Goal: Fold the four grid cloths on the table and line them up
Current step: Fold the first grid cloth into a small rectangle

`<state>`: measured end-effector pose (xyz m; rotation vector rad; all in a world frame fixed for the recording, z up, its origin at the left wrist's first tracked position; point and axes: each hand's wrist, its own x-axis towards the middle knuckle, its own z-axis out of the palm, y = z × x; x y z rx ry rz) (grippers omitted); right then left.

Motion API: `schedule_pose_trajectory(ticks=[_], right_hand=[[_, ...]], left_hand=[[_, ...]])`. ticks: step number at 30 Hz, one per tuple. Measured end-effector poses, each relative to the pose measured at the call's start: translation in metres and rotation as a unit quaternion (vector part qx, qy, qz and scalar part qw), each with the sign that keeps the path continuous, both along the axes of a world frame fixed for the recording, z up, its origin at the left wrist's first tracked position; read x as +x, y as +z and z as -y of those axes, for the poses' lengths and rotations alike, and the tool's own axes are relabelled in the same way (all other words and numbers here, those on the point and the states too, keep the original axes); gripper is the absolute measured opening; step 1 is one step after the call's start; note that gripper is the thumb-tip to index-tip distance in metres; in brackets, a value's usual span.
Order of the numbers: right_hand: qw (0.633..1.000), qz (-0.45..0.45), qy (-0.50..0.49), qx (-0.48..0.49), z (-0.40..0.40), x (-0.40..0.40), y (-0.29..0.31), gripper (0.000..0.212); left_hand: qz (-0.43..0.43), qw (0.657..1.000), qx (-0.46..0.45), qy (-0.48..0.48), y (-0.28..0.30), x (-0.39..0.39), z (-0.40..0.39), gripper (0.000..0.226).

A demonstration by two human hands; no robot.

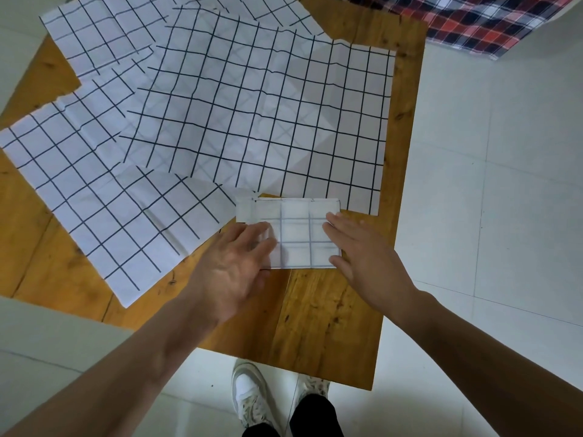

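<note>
Four white cloths printed with a dark grid lie on the brown wooden table [318, 316]. One is a small folded white grid cloth [296, 234], a compact rectangle near the table's near right part, its faint lines showing through from the reverse side. Three are unfolded: the large white grid cloth [268, 115] spread flat in the middle of the table, its near edge just beyond the folded rectangle; the near-left white grid cloth [104, 216], lying at a slant with one corner reaching toward the folded piece; and the far white grid cloth [104, 36], partly covered by the middle one and running past the top of the frame.

The left hand [233, 266] rests on the left edge of the folded cloth, fingers loosely extended over it, grasping nothing. The right hand [362, 257] lies flat with straight fingers against the folded cloth's right edge, also released.

One red, white and navy plaid fabric [492, 20] shows at the far right, beyond the table. Two white sneakers [252, 395] stand on the pale tiled floor [504, 216] below the table's near edge. No writing or label can be read anywhere.
</note>
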<state>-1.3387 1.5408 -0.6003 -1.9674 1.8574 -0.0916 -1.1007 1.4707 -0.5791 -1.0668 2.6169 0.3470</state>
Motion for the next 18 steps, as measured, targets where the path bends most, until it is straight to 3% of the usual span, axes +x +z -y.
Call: schedule_pose_trajectory(ticks=[4, 12, 15, 18], right_hand=[[1.0, 0.004, 0.005, 0.028, 0.001, 0.0, 0.004, 0.06], [0.999, 0.01, -0.001, 0.034, 0.001, 0.0, 0.007, 0.063], [0.999, 0.011, -0.006, 0.032, 0.002, 0.001, 0.009, 0.062], [0.999, 0.017, -0.014, 0.022, 0.001, 0.003, 0.011, 0.062]], left_hand=[[0.049, 0.998, -0.002, -0.025, 0.011, -0.012, 0.008, 0.052], [0.027, 0.999, -0.023, -0.003, 0.005, -0.009, 0.007, 0.051], [-0.02, 0.998, -0.067, 0.006, -0.008, -0.004, 0.011, 0.061], [-0.084, 0.992, -0.097, 0.023, -0.015, -0.006, 0.015, 0.049]])
